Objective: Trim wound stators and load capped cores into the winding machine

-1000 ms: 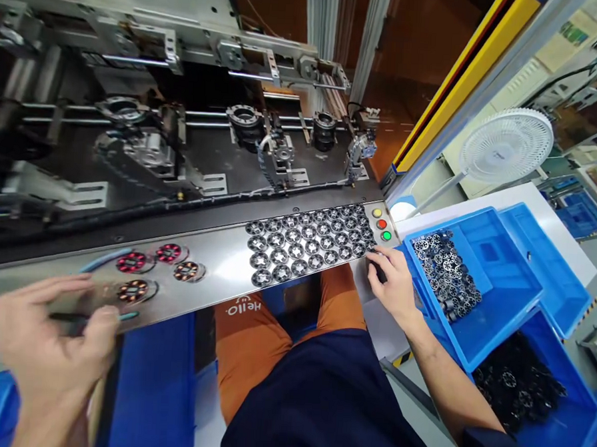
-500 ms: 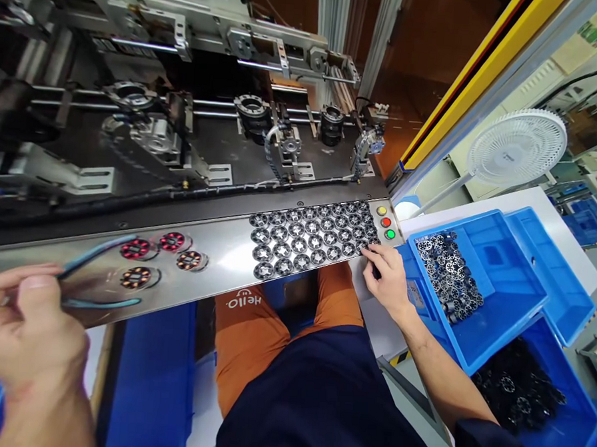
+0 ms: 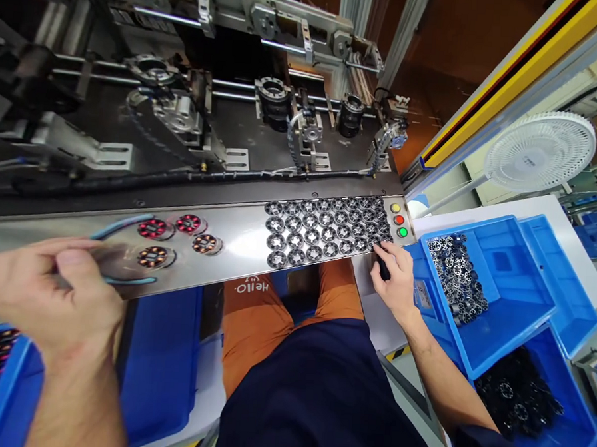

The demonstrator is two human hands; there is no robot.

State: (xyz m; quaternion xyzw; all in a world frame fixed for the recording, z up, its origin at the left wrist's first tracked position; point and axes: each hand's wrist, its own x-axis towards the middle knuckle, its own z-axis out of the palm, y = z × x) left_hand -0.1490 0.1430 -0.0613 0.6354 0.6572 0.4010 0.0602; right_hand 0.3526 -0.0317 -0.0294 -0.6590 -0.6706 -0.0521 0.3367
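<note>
My left hand (image 3: 57, 291) is closed at the left end of the steel strip. Out of it, two curved blue arms, like the handles of pliers (image 3: 121, 226), spread to the right around small round coil parts with red (image 3: 151, 228) and copper-coloured (image 3: 151, 257) windings. Whatever joins the arms is hidden by the fingers. At the strip's right end, my right hand (image 3: 396, 275) has its fingertips on a black round part at the front corner of close rows of black round parts (image 3: 310, 236). Something black also shows beneath its fingers.
Yellow, red and green buttons (image 3: 399, 219) sit beside the rows. Behind the strip stands a machine with rods and clamps (image 3: 274, 95). Blue bins (image 3: 514, 261) of black parts stand right, near a white fan (image 3: 540, 153). Another blue bin (image 3: 17, 382) holds coil parts lower left.
The whole view has shifted, so the strip appears further right and higher. My left hand sits further right along the blue arms. My right hand stays at the same corner of the rows.
</note>
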